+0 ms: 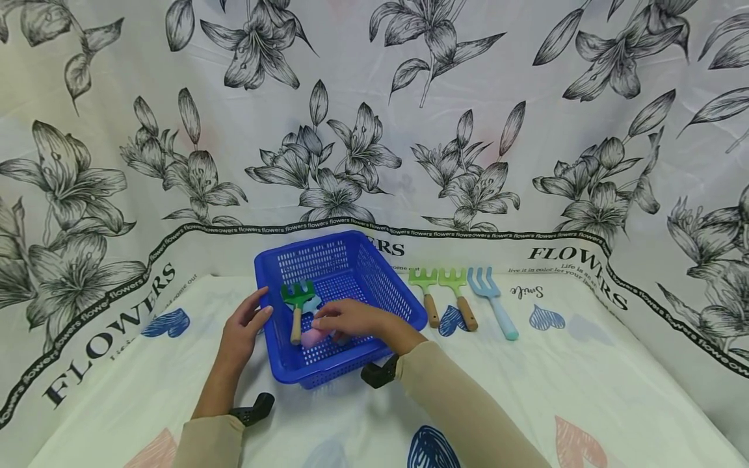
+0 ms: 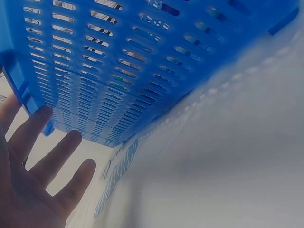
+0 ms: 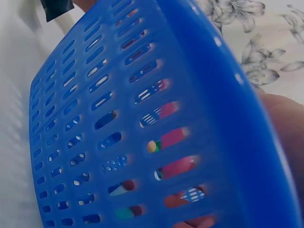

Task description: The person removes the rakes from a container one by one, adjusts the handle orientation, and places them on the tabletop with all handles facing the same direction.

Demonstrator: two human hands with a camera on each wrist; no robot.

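A blue plastic basket (image 1: 316, 376) with slotted walls sits on the cloth, turned at an angle. My left hand (image 1: 241, 328) is at its left rim, and in the left wrist view its fingers (image 2: 57, 159) spread fairly straight beside the wall. Reaching over the near side, my right hand (image 1: 351, 318) is inside the basket, fingers curled at a smooth pink piece (image 1: 313, 337); pink (image 3: 175, 137) also shows through the slots. A green hand fork (image 1: 297, 305) with a wooden handle leans in the left part, and a light blue piece (image 1: 313, 303) lies behind it, partly hidden.
Right of the basket lie two light green hand forks (image 1: 430, 305) (image 1: 462, 302) with wooden handles and a light blue hand fork (image 1: 496, 305). A flower-printed cloth (image 1: 445, 162) rises behind. Printed hearts mark the white table cloth (image 1: 585, 383).
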